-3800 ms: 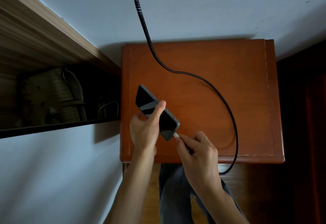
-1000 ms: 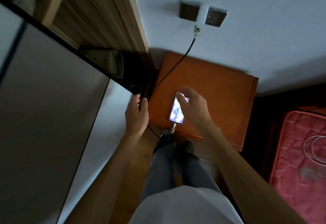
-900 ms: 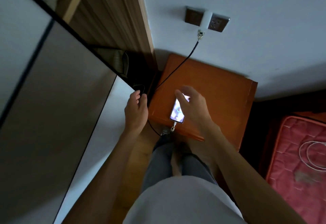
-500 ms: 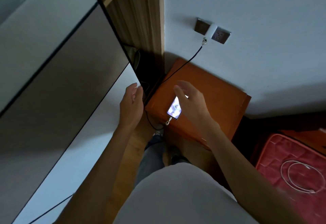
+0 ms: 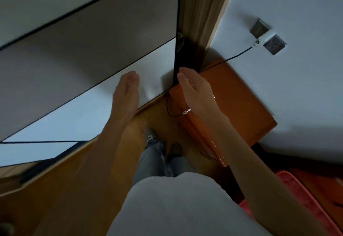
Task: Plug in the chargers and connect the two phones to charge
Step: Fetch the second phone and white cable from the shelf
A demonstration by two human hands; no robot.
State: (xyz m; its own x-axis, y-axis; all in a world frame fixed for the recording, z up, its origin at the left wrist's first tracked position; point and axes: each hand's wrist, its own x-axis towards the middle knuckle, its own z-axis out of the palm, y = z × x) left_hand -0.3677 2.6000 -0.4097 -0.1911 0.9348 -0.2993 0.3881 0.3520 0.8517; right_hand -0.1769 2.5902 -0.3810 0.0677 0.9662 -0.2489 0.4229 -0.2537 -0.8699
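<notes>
Two empty hands, left hand (image 5: 126,90), right hand (image 5: 196,91), one black cable (image 5: 225,59)

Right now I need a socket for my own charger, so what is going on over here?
A person stands at an orange-brown bedside cabinet with both hands empty: the left hand and right hand are open and hold nothing. A black cable runs from a white charger in the wall socket down to the cabinet. Its plug end points at a phone, mostly hidden behind the right hand. No second phone is in view.
</notes>
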